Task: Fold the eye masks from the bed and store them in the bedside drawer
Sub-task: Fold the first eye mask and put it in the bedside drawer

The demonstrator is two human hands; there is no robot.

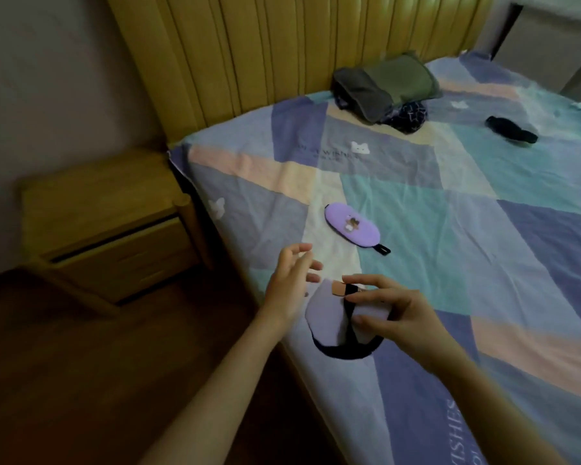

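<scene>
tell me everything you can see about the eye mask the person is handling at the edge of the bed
The pale lavender eye mask looks like soft fabric, with a black strap crossing it and looping out below, and a small peach patch at its upper end. It seems partly folded and lies on the patchwork sheet close to the bed's near edge. The right hand pinches it at the strap; the left hand, fingers spread, hovers at its left side.

Bedsheet (399, 203) print: "WISHES" near bottom edge; fainter "WISHES" beside white cat motif.
</scene>
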